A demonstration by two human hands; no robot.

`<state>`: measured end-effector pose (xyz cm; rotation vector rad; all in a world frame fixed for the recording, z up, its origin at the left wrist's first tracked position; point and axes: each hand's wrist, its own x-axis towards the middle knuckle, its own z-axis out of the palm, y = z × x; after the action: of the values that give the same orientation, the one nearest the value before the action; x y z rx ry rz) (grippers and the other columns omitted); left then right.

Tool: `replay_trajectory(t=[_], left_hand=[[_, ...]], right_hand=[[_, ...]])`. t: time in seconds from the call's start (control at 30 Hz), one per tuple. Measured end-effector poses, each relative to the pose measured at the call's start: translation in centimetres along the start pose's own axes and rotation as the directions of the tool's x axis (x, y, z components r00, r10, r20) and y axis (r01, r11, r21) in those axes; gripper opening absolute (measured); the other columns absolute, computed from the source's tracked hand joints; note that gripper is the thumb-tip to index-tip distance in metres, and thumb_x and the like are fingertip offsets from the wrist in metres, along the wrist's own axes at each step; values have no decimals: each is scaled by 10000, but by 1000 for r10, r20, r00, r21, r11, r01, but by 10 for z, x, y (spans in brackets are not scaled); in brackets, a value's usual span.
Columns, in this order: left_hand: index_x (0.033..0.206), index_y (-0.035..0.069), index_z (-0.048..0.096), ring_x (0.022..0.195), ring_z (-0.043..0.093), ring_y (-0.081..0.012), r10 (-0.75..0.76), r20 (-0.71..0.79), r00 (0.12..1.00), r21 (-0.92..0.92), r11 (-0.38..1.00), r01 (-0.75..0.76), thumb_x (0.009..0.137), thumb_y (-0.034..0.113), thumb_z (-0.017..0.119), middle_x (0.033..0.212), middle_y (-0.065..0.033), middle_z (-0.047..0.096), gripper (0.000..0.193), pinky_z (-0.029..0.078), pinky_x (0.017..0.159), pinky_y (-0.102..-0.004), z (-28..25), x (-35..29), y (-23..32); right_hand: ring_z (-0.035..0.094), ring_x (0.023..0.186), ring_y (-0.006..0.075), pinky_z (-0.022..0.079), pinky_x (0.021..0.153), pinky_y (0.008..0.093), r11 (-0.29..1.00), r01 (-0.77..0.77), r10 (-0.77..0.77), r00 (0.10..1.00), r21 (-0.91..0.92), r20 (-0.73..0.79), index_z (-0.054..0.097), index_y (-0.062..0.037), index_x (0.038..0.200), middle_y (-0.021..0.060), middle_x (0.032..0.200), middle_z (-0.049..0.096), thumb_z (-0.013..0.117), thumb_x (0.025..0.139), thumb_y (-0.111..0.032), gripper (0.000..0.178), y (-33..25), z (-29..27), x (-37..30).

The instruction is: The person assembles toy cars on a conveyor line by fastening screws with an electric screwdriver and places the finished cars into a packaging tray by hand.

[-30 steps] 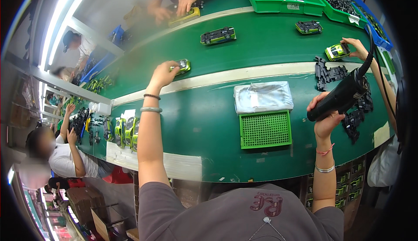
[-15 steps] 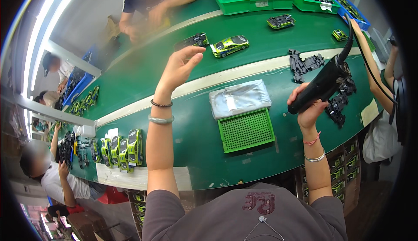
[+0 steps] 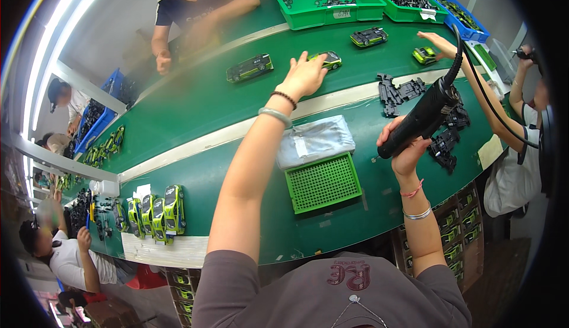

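My left hand (image 3: 302, 79) reaches across the bench, fingers spread, over a green toy car (image 3: 333, 61) standing on its wheels. The fingers partly cover the car, and whether they touch it I cannot tell. To its left lies an upturned toy car (image 3: 250, 68), black underside up; another upturned toy car (image 3: 368, 37) is farther right. In my right hand (image 3: 409, 157) is a black corded electric screwdriver (image 3: 419, 118), held tilted with its cable end up and to the right. Black plastic car chassis (image 3: 391, 95) lie beyond and beside it.
A green perforated basket (image 3: 323, 208) sits before a cloth-wrapped block (image 3: 323, 141). Several green cars (image 3: 159, 214) stand at left. Green bins (image 3: 332, 15) of wheels line the far side. A co-worker's hand (image 3: 440, 45) reaches near a small green car (image 3: 423, 55); others sit around.
My left hand has moved right, from beside the upturned car to over the upright one. The right hand keeps its hold on the screwdriver. A co-worker's hand has come near the small car.
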<state>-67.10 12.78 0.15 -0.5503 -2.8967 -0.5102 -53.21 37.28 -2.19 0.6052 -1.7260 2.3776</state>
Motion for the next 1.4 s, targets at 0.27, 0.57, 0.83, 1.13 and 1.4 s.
replay_trajectory(t=[0.27, 0.57, 0.83, 1.13, 1.4], left_hand=[[1216, 50, 502, 1177, 445, -390, -8, -276, 961, 151, 987, 52, 884, 139, 501, 1179, -196, 547, 344, 357, 995, -424, -69, -130, -86], [1131, 64, 562, 1041, 533, -333, -314, -443, 839, 234, 863, 447, 890, 149, 502, 1083, -162, 600, 263, 408, 910, -394, -149, -275, -171], [1122, 62, 568, 1030, 537, -335, -375, -463, 803, 228, 825, 516, 887, 154, 505, 1058, -160, 607, 260, 414, 897, -397, -144, -292, -185], [1075, 41, 576, 932, 566, -366, -444, -352, 824, 164, 837, 522, 840, 175, 542, 887, -176, 640, 273, 447, 814, -454, -97, -221, -140], [1009, 84, 623, 932, 570, -312, -108, -382, 918, 247, 945, 214, 819, 205, 581, 936, -136, 621, 229, 468, 799, -420, -67, -133, -88]], right_hand=[[537, 596, 175, 454, 558, 288, 1000, 12, -13, 997, -12, -79, 459, -18, 887, 92, 695, 522, 271, 669, -872, 901, -4, 10, -1], [509, 618, 178, 437, 577, 281, 999, 13, -14, 999, -33, -32, 443, -4, 903, 97, 705, 494, 337, 655, -869, 906, -3, 10, -3], [523, 611, 171, 439, 573, 274, 998, 28, -31, 998, -48, -62, 465, -6, 883, 92, 690, 504, 251, 669, -878, 922, -2, 10, -1], [520, 605, 170, 440, 573, 272, 999, 4, -6, 998, -34, -64, 467, -15, 889, 90, 691, 505, 256, 670, -877, 915, -2, 8, 0], [543, 592, 161, 442, 555, 265, 999, 16, -20, 996, -48, -84, 475, -19, 877, 86, 683, 521, 255, 680, -871, 902, -3, 7, 0]])
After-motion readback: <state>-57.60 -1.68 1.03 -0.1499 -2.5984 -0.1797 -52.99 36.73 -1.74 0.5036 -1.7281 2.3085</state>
